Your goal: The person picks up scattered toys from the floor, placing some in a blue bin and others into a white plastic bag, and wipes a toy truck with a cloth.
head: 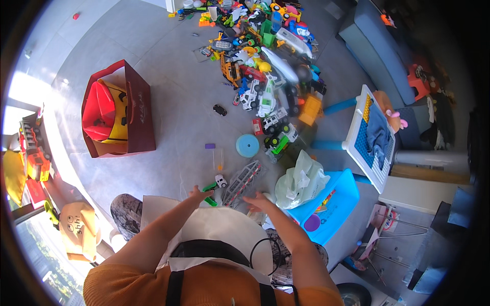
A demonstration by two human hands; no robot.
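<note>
My left hand (200,194) is over the floor with its fingers apart, beside a small toy truck with a green body (209,201) and a white cab (220,181). Its fingertips overlap the green part; whether they touch it is unclear. To the right lies a grey lattice toy ladder or boom (242,183) with a red-and-white stripe, slanting up and away. My right hand (258,202) is near its lower end, fingers spread, with no clear object in its grasp. A pale, see-through item lies partly hidden under that hand.
A large pile of toys (264,72) spreads ahead. Left stands a dark red paper bag (141,114). At right are a blue plastic bin (342,214), a pale plastic bag (300,183) and a toy-brick table (361,132). A blue round lid (247,145) and black toy car (219,110) lie between.
</note>
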